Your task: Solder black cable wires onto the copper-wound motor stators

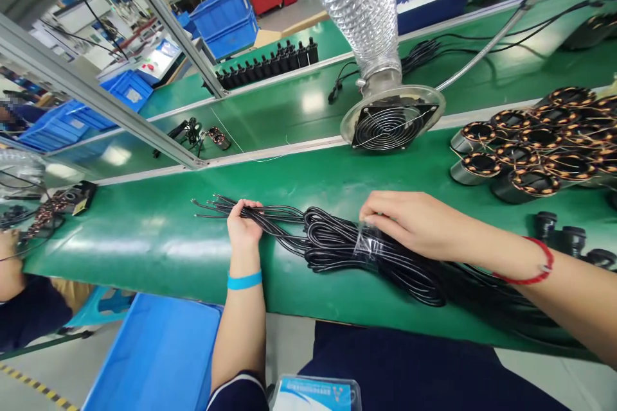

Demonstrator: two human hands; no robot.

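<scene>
A bundle of black cables (332, 241) lies folded in loops across the green bench (159, 237) in front of me. Clear plastic wrap (369, 243) binds the loops around their middle. My left hand (245, 223) is closed around the loose cable ends, whose bare tips stick out past it to the left. At the wrap, my right hand (405, 221) has its fingers pinched together on the upper edge of the plastic. More black cable runs off beneath my right forearm, partly hidden by it.
A fan with a foil duct (385, 122) hangs beyond the bundle. Copper-wound stators (530, 141) stand in rows at the right, with black fittings (573, 241) nearer. A blue bin (154, 353) is below the bench. A co-worker's hand (9, 257) shows at far left.
</scene>
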